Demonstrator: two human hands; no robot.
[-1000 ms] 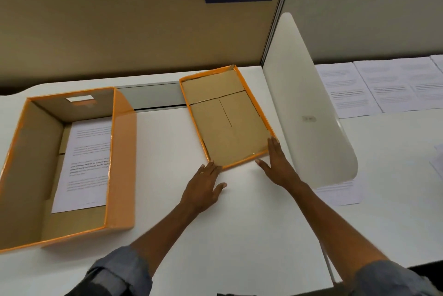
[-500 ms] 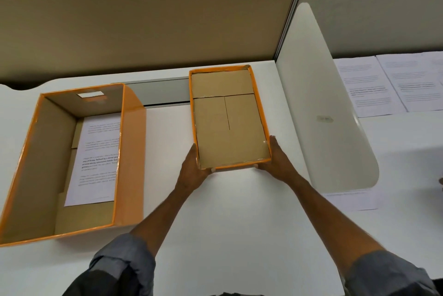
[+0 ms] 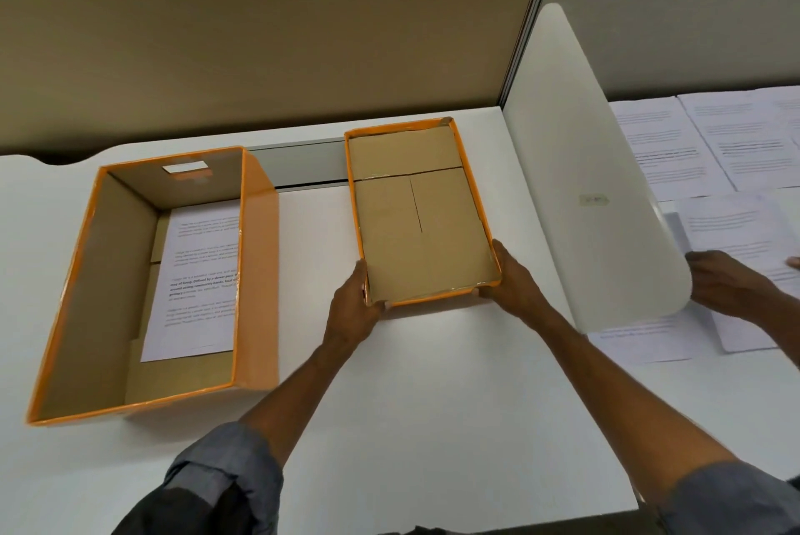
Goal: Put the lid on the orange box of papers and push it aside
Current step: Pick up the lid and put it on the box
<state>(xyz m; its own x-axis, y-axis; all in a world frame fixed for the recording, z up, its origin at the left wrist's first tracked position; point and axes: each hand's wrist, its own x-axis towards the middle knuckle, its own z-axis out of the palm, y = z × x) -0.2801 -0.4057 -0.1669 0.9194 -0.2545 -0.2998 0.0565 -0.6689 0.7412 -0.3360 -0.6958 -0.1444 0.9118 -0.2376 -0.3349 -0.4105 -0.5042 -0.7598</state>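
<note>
A: Step in hand: picking up the lid (image 3: 422, 223). It lies open side up on the desk (image 3: 433, 404), just right of the box (image 3: 143, 287); the brown card inside shows, and the rim is orange.

B: Hands?

A: Left hand (image 3: 353, 309) and right hand (image 3: 515, 287) clamp its near corners, fingers curled against the rim.

B: Next?

A: Likely lift, flip it over, carry it left and square it over the box. The papers (image 3: 197, 274) lie flat inside.

The box (image 3: 255, 274) and lid (image 3: 472, 205) are orange outside, plain brown cardboard inside; the bench (image 3: 433, 404) is white.
</note>
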